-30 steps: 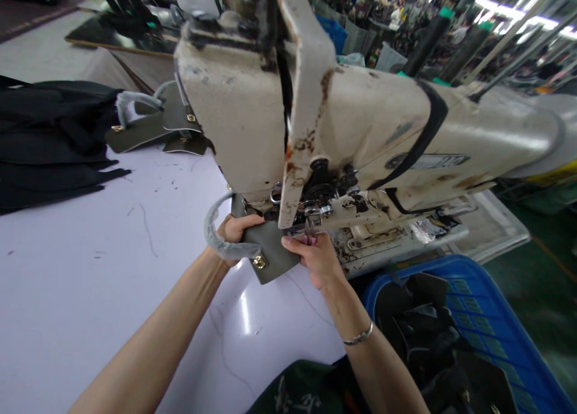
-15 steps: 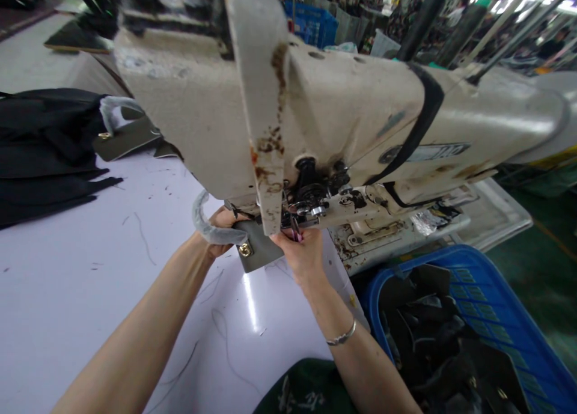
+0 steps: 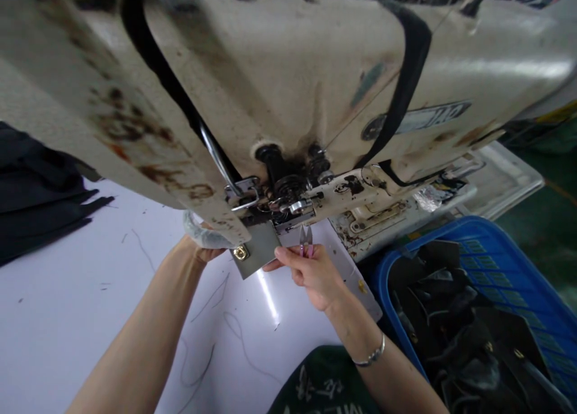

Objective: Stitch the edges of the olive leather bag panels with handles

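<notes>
A grey-green flat panel (image 3: 259, 255) with gold hardware (image 3: 240, 253) lies under the sewing machine's needle area (image 3: 288, 207). A curved strap or handle wrapped in whitish plastic (image 3: 202, 234) runs from that hardware to the left. My left hand (image 3: 210, 253) is at the panel's left side, beneath the wrapped strap; its fingers are hidden behind the strap and the machine. Thumb and fingers of my right hand (image 3: 311, 270) pinch the panel's right corner. Thread snips (image 3: 306, 243) with pink handles are also held in that hand, blades pointing away from me.
The beige sewing machine (image 3: 288, 71) fills the upper view. A blue basket (image 3: 487, 234) of dark pieces stands at the right. Black material (image 3: 40, 185) lies at the far left. Loose threads (image 3: 198, 366) are scattered on the white table (image 3: 121, 306).
The view has moved closer to the machine. My right hand has drawn back from the needle area to the panel's right corner, and the snips show more fully. The panel remains under the machine.
</notes>
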### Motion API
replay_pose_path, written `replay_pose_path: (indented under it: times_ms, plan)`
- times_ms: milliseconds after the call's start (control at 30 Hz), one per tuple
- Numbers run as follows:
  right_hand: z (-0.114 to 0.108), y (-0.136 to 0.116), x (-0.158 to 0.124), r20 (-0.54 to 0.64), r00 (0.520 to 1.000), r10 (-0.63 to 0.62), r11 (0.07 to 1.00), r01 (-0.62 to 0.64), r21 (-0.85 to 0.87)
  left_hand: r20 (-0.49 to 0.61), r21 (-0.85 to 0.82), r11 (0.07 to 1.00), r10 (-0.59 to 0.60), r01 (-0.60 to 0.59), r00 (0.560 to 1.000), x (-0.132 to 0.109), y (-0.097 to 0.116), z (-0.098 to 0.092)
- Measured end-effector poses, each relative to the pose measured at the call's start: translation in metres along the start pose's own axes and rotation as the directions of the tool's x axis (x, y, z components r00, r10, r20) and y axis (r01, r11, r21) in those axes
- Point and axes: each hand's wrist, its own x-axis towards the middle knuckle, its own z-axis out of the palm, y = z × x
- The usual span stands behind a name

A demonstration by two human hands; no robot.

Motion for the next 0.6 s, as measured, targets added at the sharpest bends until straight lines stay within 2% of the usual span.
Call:
replay_pose_path:
  times_ms: [100, 233, 300, 367, 467, 600]
  plan:
    - [-0.001, -0.003, 0.004, 0.011, 1.000, 0.006, 1.000, -0.006, -0.010, 0.035, 0.022, 1.000, -0.019, 0.018, 0.999, -0.002, -0.002, 0.001]
    - [-0.001, -0.001, 0.004, -0.016, 0.999, -0.043, 0.998, 0.043, -0.041, 0.101, 0.029, 0.998, 0.051, -0.054, 0.994, -0.019, -0.013, 0.000]
    - [0.000, 0.003, 0.001, -0.021, 0.997, -0.071, 0.997, 0.070, -0.030, 0.117, -0.018, 0.996, 0.084, -0.083, 0.990, -0.031, -0.021, -0.002]
    - [0.000, 0.007, -0.001, -0.030, 0.996, -0.088, 0.996, 0.088, -0.029, 0.105, -0.085, 0.995, 0.068, -0.060, 0.992, -0.042, -0.026, -0.005]
    - [0.002, 0.009, -0.004, -0.050, 0.994, -0.097, 0.991, 0.092, -0.097, 0.069, -0.126, 0.991, 0.051, -0.042, 0.996, -0.048, -0.020, -0.009]
    - [0.005, 0.005, -0.008, -0.068, 0.993, -0.095, 0.987, 0.086, -0.134, 0.084, -0.082, 0.989, 0.129, -0.122, 0.988, -0.038, 0.001, -0.006]
